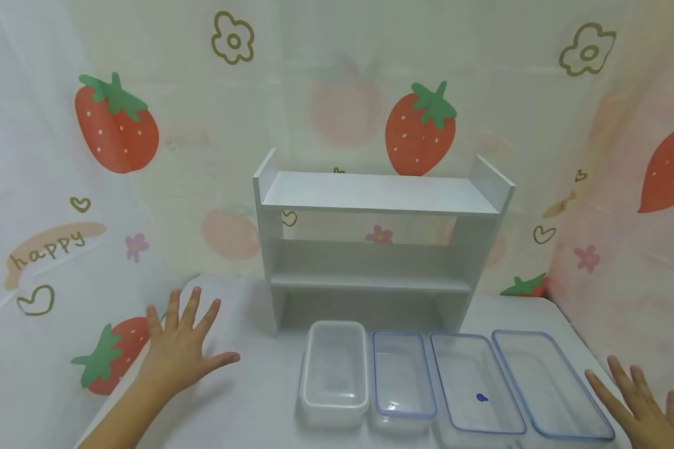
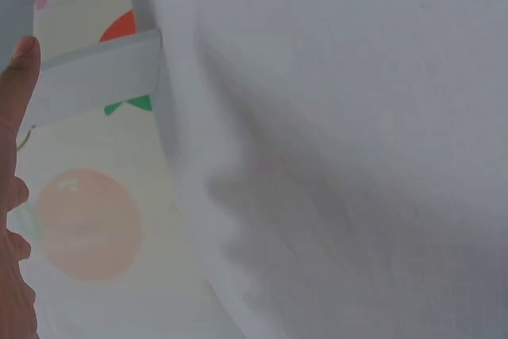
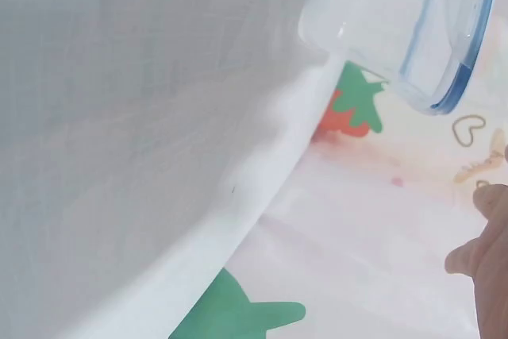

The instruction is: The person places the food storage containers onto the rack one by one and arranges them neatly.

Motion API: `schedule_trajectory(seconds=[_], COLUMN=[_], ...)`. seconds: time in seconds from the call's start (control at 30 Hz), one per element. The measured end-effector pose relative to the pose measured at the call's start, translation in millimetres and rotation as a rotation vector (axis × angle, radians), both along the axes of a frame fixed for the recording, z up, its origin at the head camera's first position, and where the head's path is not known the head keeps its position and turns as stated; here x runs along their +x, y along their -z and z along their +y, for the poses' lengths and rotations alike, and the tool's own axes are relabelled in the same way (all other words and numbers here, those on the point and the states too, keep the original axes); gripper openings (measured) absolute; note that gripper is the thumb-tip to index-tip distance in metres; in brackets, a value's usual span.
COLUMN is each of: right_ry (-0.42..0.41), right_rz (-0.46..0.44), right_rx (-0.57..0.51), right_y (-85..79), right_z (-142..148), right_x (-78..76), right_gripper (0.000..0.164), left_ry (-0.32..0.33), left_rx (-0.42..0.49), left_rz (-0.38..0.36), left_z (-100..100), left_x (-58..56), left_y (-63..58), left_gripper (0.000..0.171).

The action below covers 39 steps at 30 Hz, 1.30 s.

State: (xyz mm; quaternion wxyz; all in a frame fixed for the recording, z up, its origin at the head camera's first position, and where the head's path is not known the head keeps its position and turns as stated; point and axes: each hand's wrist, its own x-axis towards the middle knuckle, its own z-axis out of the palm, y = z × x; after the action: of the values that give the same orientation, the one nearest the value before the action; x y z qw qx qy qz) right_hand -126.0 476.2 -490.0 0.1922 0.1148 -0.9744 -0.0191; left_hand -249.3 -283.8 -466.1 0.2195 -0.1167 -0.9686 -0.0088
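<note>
My left hand [image 1: 178, 354] is held with its fingers spread over the left side of the white table, nothing in it. In the left wrist view its thumb [image 2: 17, 77] and fingertips show along the left edge. The right hand [image 1: 648, 411] is spread too, holding nothing, at the lower right. Nearest to it is a large clear food container [image 1: 553, 386] with a blue rim. Leftward in the row come a clear container [image 1: 472, 374] with a dark blue spot on top, a smaller blue-rimmed container [image 1: 404, 374] and a frosted white container [image 1: 335, 368].
Behind the row stands a white shelf unit [image 1: 371, 277] with raised sides on its top board. A curtain [image 1: 326, 75] printed with strawberries and flowers surrounds the table. White tabletop [image 1: 247, 411] shows between the left hand and the frosted container.
</note>
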Motion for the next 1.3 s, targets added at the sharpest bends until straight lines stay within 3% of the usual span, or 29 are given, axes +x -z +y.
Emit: schedule_trajectory(seconds=[0.2,0.37,0.7,1.0,1.3], right_ry=[0.014,-0.058,-0.103,-0.072,-0.121], right_rz=[0.003,0.044,0.065,0.007,-0.035], right_rx=[0.015,-0.039,-0.122,-0.207,-0.357], right_y=[-1.5,-7.7,-4.0,10.7,24.2], right_z=[-8,-19,-22,-16,2], right_x=[-1.5,0.5,-2.2,-4.5,-7.7], right_gripper=[0.133,0.128,0.131,0.134,0.135], left_ry=[-0.003,-0.006,0.033,0.097,0.115], left_rx=[0.017,0.086,0.3,0.535,0.742], left_rz=[0.024,0.005,-0.02,-0.004,-0.068], left_z=[7,14,31,49,65], left_x=[-6.8,-10.2,-24.9,-38.6,-49.1], left_y=[-1.2,-3.0,-1.0,8.2,11.9], left_gripper=[0.115,0.114,0.111,0.106,0.101])
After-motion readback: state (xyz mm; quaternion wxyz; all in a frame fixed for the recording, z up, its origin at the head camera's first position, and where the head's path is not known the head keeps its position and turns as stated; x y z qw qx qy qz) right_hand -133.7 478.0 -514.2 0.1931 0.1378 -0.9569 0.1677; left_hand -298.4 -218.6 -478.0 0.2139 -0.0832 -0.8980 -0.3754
